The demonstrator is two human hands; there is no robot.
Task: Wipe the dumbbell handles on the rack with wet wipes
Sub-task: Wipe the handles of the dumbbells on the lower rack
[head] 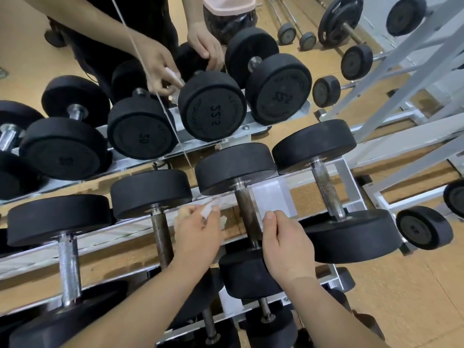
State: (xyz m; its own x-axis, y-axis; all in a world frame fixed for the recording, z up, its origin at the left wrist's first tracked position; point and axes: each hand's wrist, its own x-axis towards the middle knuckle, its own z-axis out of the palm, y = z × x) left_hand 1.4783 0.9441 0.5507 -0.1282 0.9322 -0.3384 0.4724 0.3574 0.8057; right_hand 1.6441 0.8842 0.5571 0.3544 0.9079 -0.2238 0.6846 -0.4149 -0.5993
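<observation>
Black dumbbells lie across the silver rack (105, 236) with knurled metal handles. My right hand (286, 244) pinches the near edge of a flat, translucent white wet wipe (272, 197) between thumb and fingers. The wipe hangs just right of the middle dumbbell's handle (247, 217). My left hand (198, 232) is left of that handle and pinches a small crumpled white scrap (209, 209). Neither hand touches the handle. More handles stand at the left (160, 229), the far left (69, 267) and the right (326, 189).
A mirror (50, 61) behind the rack repeats the dumbbells, my hands and a second person's hand. A lower tier of dumbbells (263, 320) sits under my wrists. A weight plate on a bar (339, 21) and white frame posts (391, 71) are at the right.
</observation>
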